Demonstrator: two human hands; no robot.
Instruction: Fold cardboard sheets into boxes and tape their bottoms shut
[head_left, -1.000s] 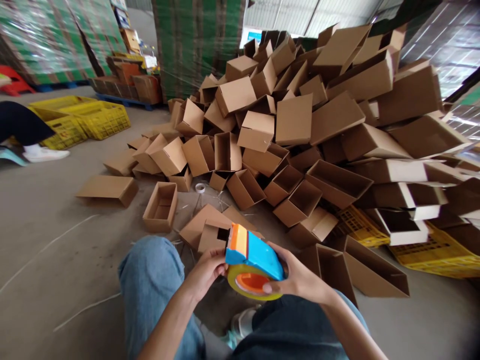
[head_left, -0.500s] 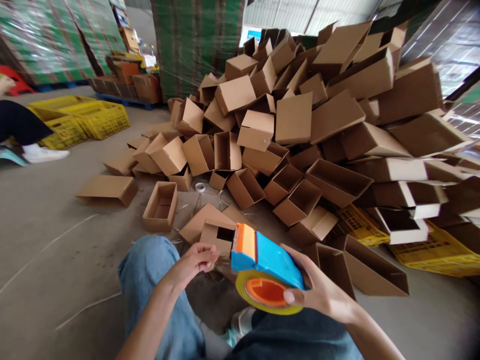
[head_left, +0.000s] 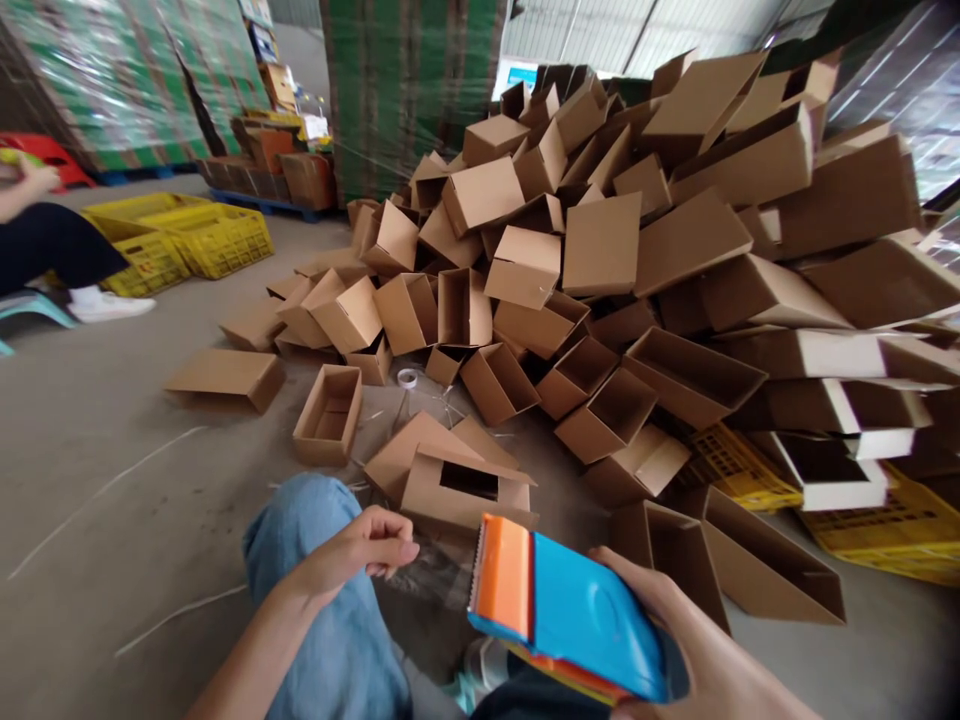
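My right hand grips a blue and orange tape dispenser at the lower right, its serrated edge pointing left. My left hand hovers over my left knee with fingers curled in a pinch. A strip of clear tape stretches from those fingers toward the dispenser. Just beyond my hands lies a cardboard box with its flaps partly open.
A big heap of open cardboard boxes fills the middle and right. Yellow plastic crates stand at the left and under the heap at right. Another person's legs show at far left. A small tape roll lies on the concrete floor.
My right hand moved the dispenser right and down, away from my left hand. My left hand drew back over my knee, and clear tape now spans between them.
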